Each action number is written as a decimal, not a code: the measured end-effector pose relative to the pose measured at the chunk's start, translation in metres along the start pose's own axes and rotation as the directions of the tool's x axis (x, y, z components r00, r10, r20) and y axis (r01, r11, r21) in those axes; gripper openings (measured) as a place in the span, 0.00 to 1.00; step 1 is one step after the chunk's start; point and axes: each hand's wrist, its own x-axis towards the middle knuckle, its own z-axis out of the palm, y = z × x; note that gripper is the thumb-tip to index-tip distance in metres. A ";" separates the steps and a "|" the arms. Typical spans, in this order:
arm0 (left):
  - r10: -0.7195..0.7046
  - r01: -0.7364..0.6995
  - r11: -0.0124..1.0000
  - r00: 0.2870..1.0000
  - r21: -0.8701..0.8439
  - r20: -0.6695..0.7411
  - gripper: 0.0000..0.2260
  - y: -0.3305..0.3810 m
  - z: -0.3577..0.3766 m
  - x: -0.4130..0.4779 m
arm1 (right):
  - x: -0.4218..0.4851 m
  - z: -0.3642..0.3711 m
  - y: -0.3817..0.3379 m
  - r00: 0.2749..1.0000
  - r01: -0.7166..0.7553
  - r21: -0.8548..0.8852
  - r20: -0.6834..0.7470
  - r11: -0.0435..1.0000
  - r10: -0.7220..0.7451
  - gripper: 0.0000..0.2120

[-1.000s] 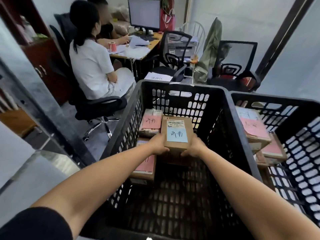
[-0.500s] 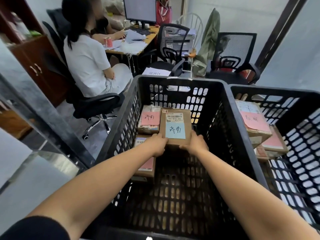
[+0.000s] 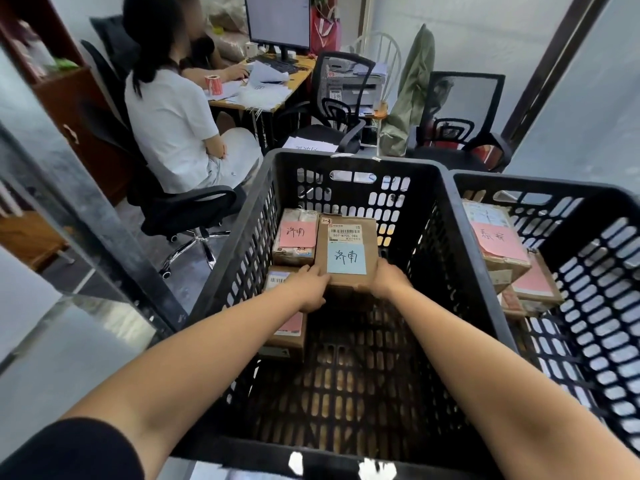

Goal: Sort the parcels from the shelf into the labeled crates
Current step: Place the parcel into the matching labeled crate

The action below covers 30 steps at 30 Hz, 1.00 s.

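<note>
Left hand (image 3: 310, 289), right hand (image 3: 389, 279) gripping parcel (image 3: 346, 244)

Left crate (image 3: 356, 160) beside right crate (image 3: 540, 184)
2 pink-labelled parcels (image 3: 297, 237) lie along the left crate's left wall; a parcel stack (image 3: 498, 244) sits in the right.

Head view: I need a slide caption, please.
Left hand and right hand hold a blue-labelled parcel inside a black crate.

Blue-label brown parcel (image 3: 347, 251) flat in left crate (image 3: 349, 161).
</note>
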 end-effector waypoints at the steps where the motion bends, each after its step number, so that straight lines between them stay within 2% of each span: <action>1: -0.006 0.006 1.000 1.000 -0.005 0.016 0.28 0.000 -0.002 -0.004 | -0.004 -0.008 -0.004 1.000 0.016 -0.011 0.010 1.000 -0.016 0.30; 4: 0.001 -0.001 1.000 1.000 -0.013 0.013 0.27 0.004 -0.014 -0.019 | -0.016 -0.030 -0.014 0.996 0.081 -0.069 -0.019 0.994 -0.083 0.27; 9: 0.070 -0.074 0.997 0.989 -0.023 -0.134 0.28 0.016 -0.039 -0.053 | -0.049 -0.051 -0.026 0.988 0.153 -0.063 -0.022 0.986 -0.155 0.27; 13: 0.056 -0.067 0.997 0.976 -0.049 -0.210 0.28 0.011 -0.043 -0.086 | -0.082 -0.051 -0.036 0.974 0.224 -0.061 -0.015 0.973 -0.225 0.34; 18: 0.038 -0.102 0.972 0.957 -0.211 -0.287 0.23 0.000 -0.038 -0.125 | -0.123 -0.046 -0.048 0.949 0.312 -0.088 -0.021 0.946 -0.315 0.38; 21: -0.030 -0.063 0.972 0.923 -0.227 -0.383 0.23 0.000 -0.037 -0.153 | -0.149 -0.045 -0.057 0.914 0.392 -0.134 -0.058 0.910 -0.402 0.37; 25: -0.124 0.042 0.978 0.904 -0.203 -0.409 0.23 0.002 -0.024 -0.184 | -0.176 -0.044 -0.064 0.867 0.477 -0.179 -0.067 0.861 -0.494 0.37; 30: -0.279 0.116 0.939 0.807 -0.323 -0.521 0.25 0.014 -0.004 -0.232 | -0.214 -0.038 -0.064 0.745 0.663 -0.058 -0.040 0.746 -0.665 0.38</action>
